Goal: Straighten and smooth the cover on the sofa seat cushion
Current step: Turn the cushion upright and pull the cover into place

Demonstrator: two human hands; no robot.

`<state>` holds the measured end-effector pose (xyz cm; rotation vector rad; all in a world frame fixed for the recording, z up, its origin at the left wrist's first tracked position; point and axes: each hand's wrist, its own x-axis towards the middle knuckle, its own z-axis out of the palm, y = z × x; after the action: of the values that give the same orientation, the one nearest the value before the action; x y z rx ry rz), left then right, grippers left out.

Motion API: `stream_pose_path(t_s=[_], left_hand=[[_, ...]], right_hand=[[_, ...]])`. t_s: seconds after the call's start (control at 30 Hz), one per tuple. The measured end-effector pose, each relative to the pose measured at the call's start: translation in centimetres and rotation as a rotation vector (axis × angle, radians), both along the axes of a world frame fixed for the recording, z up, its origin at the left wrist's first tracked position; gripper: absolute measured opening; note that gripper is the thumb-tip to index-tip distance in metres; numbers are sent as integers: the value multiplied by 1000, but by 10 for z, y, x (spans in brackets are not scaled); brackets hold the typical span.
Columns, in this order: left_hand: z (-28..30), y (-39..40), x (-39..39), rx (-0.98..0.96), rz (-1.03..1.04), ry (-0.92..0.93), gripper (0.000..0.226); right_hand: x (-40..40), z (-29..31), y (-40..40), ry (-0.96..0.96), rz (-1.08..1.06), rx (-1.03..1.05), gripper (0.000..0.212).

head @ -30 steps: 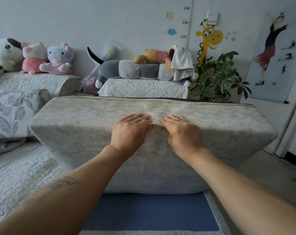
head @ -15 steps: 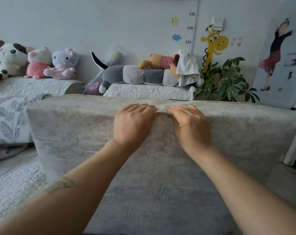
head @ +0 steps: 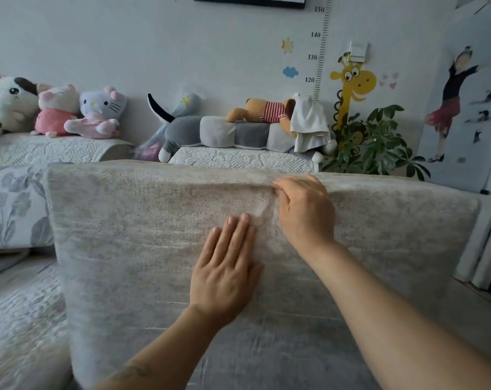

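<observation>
Hands (head: pixel 264 243) on cushion cover (head: pixel 126 235), plush-lined wall (head: pixel 182 52)

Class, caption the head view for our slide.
Left hand flat on the cushion cover, right hand at its top edge.

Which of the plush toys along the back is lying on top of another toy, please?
The tan dog in the red-striped shirt: it lies on the long grey-and-white plush cat, unlike the others.

Cushion (head: pixel 126 249) bottom cut off by frame, right hand (head: pixel 306 212) fingertips hidden over its top edge
</observation>
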<state>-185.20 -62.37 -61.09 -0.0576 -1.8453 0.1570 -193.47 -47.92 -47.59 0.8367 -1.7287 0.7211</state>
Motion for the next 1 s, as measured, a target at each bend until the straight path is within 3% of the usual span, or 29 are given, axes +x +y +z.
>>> stream_pose_path(t_s=[0.07,0.17,0.5,0.63,0.8,0.93,1.0], left_hand=[[-6,0,-3,11,15,-3,75],[-3,-5,-11,59,-5,79,68],[27,-17,-29,131,-46,135,11],[29,-14,-29,149,-83,107,11],[32,-17,-26,157,-141,43,18],[28,-19,-32,178,-169,20,18],[25,-20,-33,190,-176,27,19]], right_hand=[[-3,-2,-2,0,0,-12,20],[-8,-4,-5,5,-2,-31,18],[-17,-9,-15,-33,-36,-27,17],[-21,-15,-19,30,-44,-38,22],[-13,-80,-23,-16,-35,114,52],[-4,-136,-15,-19,-58,185,56],[-5,-136,-14,43,-36,123,46]])
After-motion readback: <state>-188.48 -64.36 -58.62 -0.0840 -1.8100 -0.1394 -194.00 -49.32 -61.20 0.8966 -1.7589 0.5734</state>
